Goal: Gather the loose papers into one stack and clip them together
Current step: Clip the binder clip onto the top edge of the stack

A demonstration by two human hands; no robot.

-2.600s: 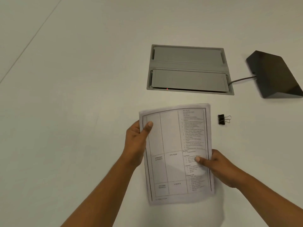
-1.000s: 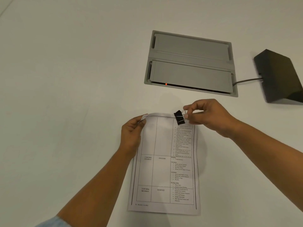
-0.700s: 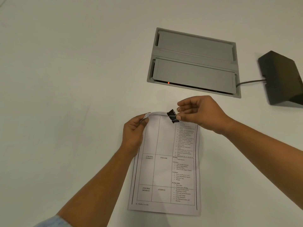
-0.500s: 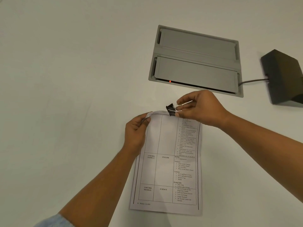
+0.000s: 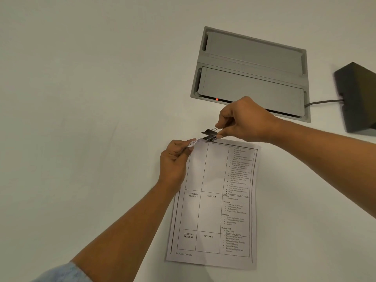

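The papers are thin, smooth and matt. The clip is shiny black metal. The bench is smooth, matt white.

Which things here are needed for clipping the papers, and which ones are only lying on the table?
Needed for the job:
papers
binder clip
left hand, pinching the papers' top corner
right hand, squeezing the clip open

Only lying about:
grey cable hatch
black box with its cable
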